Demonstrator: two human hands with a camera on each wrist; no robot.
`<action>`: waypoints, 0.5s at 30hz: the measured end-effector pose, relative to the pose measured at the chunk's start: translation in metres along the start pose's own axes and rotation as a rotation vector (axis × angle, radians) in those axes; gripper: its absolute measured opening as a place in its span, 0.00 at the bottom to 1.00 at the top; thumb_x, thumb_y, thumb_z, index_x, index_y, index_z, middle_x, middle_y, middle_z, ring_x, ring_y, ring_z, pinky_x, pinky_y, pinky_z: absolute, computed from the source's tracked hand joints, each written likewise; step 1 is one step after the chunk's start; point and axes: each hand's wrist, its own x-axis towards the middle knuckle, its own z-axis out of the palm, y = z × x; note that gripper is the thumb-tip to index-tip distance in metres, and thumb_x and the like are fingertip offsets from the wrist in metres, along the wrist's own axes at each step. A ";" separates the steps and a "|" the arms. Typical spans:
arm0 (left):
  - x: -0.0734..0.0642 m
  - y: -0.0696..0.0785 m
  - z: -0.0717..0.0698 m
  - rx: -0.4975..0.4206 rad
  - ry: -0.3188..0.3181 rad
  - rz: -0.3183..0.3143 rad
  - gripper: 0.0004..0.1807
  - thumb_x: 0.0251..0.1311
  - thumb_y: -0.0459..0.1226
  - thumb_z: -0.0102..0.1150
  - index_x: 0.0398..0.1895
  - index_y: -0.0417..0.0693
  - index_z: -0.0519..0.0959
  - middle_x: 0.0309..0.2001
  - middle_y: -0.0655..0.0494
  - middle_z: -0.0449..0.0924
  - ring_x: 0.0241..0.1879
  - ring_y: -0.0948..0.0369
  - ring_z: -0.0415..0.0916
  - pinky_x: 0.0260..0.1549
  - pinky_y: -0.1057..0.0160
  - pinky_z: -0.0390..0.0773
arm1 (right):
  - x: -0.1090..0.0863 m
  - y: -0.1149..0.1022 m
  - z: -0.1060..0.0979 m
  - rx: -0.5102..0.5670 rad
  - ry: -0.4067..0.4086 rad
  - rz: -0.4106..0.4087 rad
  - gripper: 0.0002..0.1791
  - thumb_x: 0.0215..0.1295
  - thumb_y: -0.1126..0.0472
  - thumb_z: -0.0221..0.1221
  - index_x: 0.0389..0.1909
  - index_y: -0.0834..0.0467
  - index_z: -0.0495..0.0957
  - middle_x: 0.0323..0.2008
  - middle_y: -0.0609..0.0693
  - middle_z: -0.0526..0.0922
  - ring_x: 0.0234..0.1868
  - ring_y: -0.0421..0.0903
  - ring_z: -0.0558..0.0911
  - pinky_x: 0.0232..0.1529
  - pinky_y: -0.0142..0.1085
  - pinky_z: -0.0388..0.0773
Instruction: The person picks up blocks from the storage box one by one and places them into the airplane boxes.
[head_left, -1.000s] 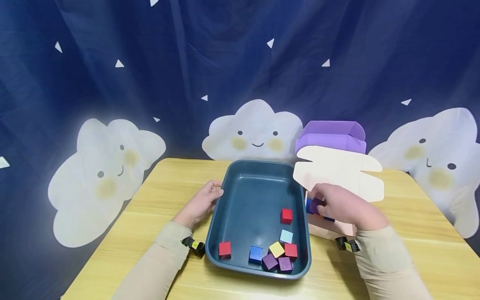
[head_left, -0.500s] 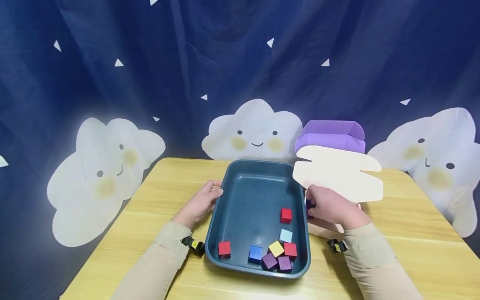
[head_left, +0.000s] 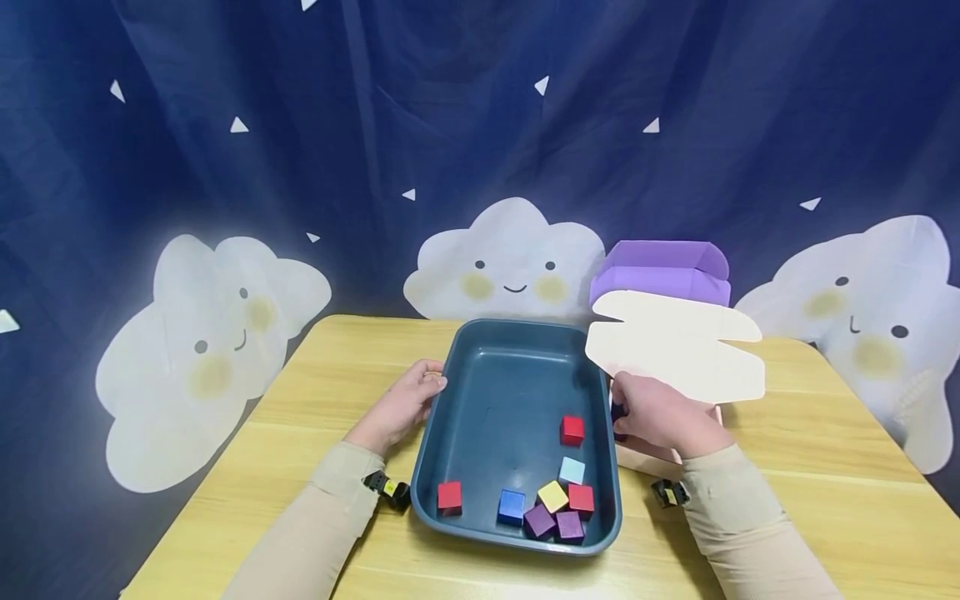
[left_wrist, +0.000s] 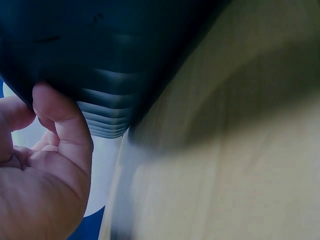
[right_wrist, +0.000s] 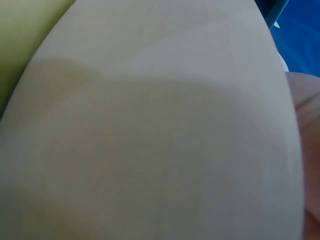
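The dark teal tray (head_left: 487, 392) lies in the middle of the table, several coloured cubes in its near half. My left hand (head_left: 408, 400) grips its left rim; the left wrist view shows thumb and finger pinching the tray wall (left_wrist: 115, 55). To the right, my right hand (head_left: 660, 412) reaches into a pale pink box (head_left: 648, 460), its fingers curled at a dark purple cube (head_left: 618, 412) by the box's left end. The hand covers most of the box's inside. In the right wrist view the box wall (right_wrist: 165, 140) hides the fingers.
Inside the tray sit red (head_left: 572, 431), light blue (head_left: 572, 471), yellow (head_left: 552, 497), blue (head_left: 512, 507) and purple cubes (head_left: 570, 527). The box's cream lid (head_left: 675, 350) stands open behind the right hand. A purple box (head_left: 660, 275) stands farther back, against the cloud-patterned curtain (head_left: 480, 125).
My right hand has moved left and lower inside the pink box with the purple cube, covering the blue cube seen there earlier. The left hand and the tray stay put.
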 end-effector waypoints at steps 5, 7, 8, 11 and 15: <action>0.001 0.001 0.000 0.006 0.011 -0.010 0.15 0.78 0.34 0.45 0.62 0.38 0.64 0.45 0.46 0.80 0.39 0.57 0.80 0.39 0.60 0.81 | 0.000 0.002 -0.001 -0.013 0.010 -0.016 0.16 0.56 0.64 0.73 0.36 0.58 0.74 0.27 0.47 0.76 0.30 0.46 0.75 0.35 0.43 0.75; 0.001 0.001 0.000 0.010 0.009 -0.011 0.15 0.77 0.34 0.45 0.62 0.37 0.64 0.45 0.46 0.80 0.39 0.57 0.80 0.39 0.61 0.81 | -0.002 0.002 -0.004 -0.020 0.016 -0.032 0.15 0.57 0.63 0.72 0.37 0.58 0.74 0.27 0.46 0.76 0.30 0.46 0.75 0.36 0.43 0.75; 0.001 0.000 0.000 0.010 0.007 -0.010 0.15 0.77 0.34 0.45 0.62 0.37 0.64 0.45 0.47 0.80 0.39 0.57 0.80 0.39 0.60 0.81 | -0.003 0.001 -0.006 -0.024 0.017 -0.035 0.14 0.57 0.63 0.72 0.37 0.58 0.75 0.27 0.46 0.76 0.30 0.45 0.75 0.36 0.43 0.75; 0.001 -0.001 0.000 0.010 -0.001 -0.004 0.16 0.78 0.34 0.45 0.62 0.36 0.63 0.45 0.47 0.80 0.39 0.57 0.81 0.39 0.60 0.81 | -0.008 -0.005 -0.015 -0.036 0.045 -0.061 0.11 0.60 0.62 0.69 0.37 0.56 0.75 0.26 0.44 0.76 0.30 0.44 0.75 0.35 0.43 0.75; 0.000 0.000 0.000 0.010 0.008 -0.012 0.16 0.78 0.34 0.44 0.62 0.36 0.64 0.46 0.46 0.80 0.39 0.57 0.81 0.39 0.60 0.81 | -0.016 -0.026 -0.030 -0.039 0.078 -0.132 0.09 0.64 0.59 0.67 0.39 0.54 0.76 0.26 0.41 0.75 0.29 0.42 0.74 0.35 0.42 0.74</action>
